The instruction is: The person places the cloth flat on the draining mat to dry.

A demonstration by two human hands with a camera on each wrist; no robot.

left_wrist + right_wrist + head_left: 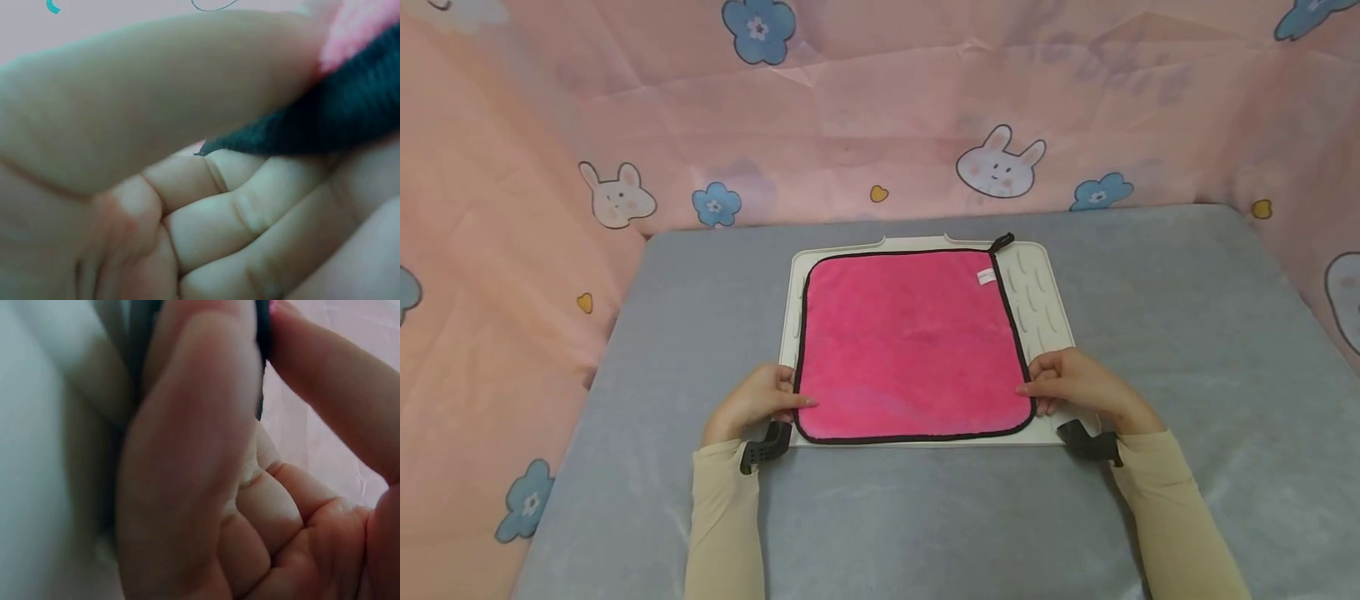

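A pink towel with a black edge lies spread over a white board with raised ridges. My left hand pinches the towel's left edge near the front corner, thumb on top and fingers beneath. On the opposite side, my right hand pinches the right edge close to its front corner. In the left wrist view the black trim runs between the thumb and curled fingers. The right wrist view shows a sliver of the dark trim between thumb and fingers. A black hanging loop sticks out at the far right corner.
The board rests on a table covered in grey cloth. A pink curtain printed with rabbits and blue flowers stands behind and to both sides. Black wrist mounts sit at both wrists. A small white label is on the towel.
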